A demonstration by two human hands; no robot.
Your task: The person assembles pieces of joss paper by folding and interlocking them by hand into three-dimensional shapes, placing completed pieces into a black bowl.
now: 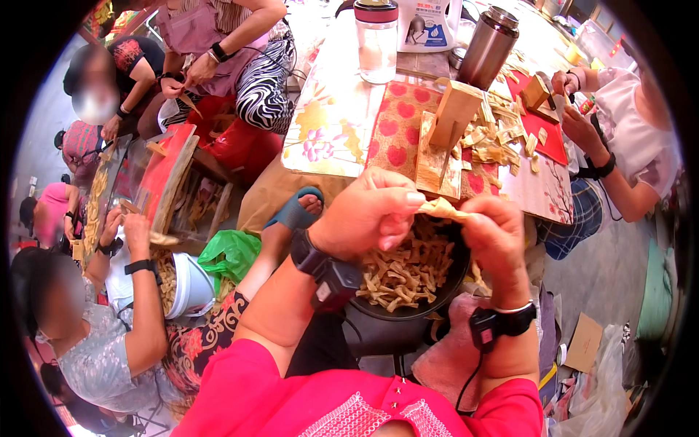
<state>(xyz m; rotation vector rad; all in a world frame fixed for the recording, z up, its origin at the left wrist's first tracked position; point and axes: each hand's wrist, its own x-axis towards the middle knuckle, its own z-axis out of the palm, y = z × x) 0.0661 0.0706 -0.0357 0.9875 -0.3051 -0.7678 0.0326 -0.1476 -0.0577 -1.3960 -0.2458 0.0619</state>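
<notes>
The left hand (375, 213) and the right hand (499, 237) are both closed, pinching the two ends of one pale yellow strip (443, 209). This strip is short and wrinkled, and perhaps twisted at its middle; it looks small here. It is held above a dark round pan (458, 268) with many similar pieces (408, 273), near the worktop (320, 131).

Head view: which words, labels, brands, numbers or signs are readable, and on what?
White jug: printed label, partly legible; I won't copy its wording or numbers.
Left wrist's black device, right wrist's black device: marks too small to read.
Steel flask: no text discernible.
</notes>
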